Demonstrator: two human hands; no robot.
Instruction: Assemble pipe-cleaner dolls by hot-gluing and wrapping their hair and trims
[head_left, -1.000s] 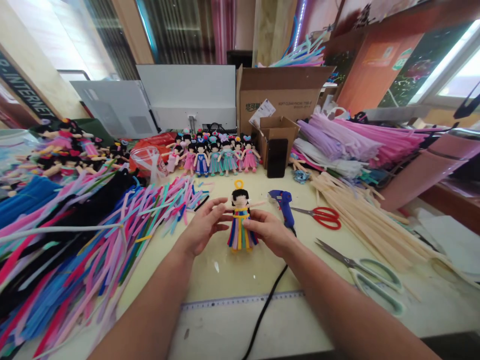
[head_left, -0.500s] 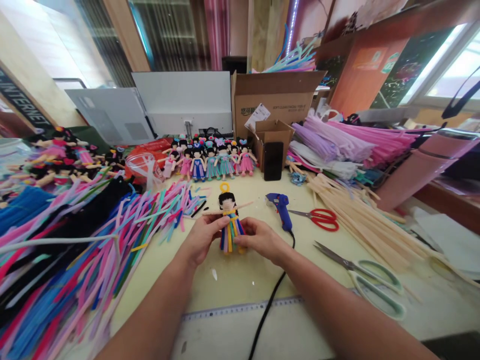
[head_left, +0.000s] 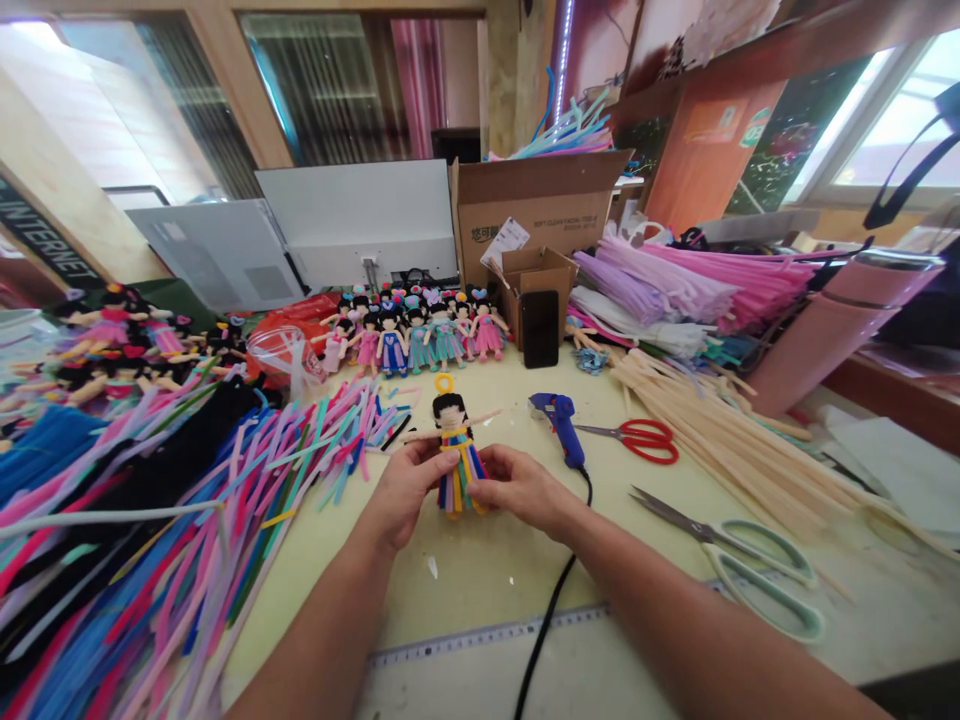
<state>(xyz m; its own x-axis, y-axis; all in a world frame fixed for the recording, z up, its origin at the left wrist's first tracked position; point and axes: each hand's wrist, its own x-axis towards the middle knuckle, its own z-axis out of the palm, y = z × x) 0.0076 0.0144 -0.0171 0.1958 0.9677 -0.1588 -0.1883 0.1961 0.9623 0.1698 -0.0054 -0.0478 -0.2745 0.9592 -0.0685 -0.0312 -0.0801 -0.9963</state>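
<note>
A pipe-cleaner doll [head_left: 459, 462] faces me in the middle of the table, held upright between both hands. It has black hair, a yellow loop on top, thin arms stretched sideways and a skirt of blue, yellow, green and purple strips. My left hand [head_left: 405, 490] grips the skirt's left side, thumb in front. On the other side my right hand [head_left: 521, 490] pinches the skirt's edge between thumb and fingers. A blue glue gun [head_left: 559, 425] lies to the right, its black cord running toward me, beside red-handled scissors [head_left: 646, 441].
Larger green-handled scissors [head_left: 765, 570] lie near my right forearm. Loose pipe cleaners [head_left: 172, 520] cover the left side, beige ones [head_left: 720, 450] the right. Finished dolls [head_left: 420, 335], a black phone [head_left: 540, 328] and cardboard boxes [head_left: 540, 205] stand behind. A ruler strip [head_left: 487, 636] crosses the front.
The view has shifted slightly, so the background sits a little lower. Both hands keep their hold on the doll, which stays almost in place.
</note>
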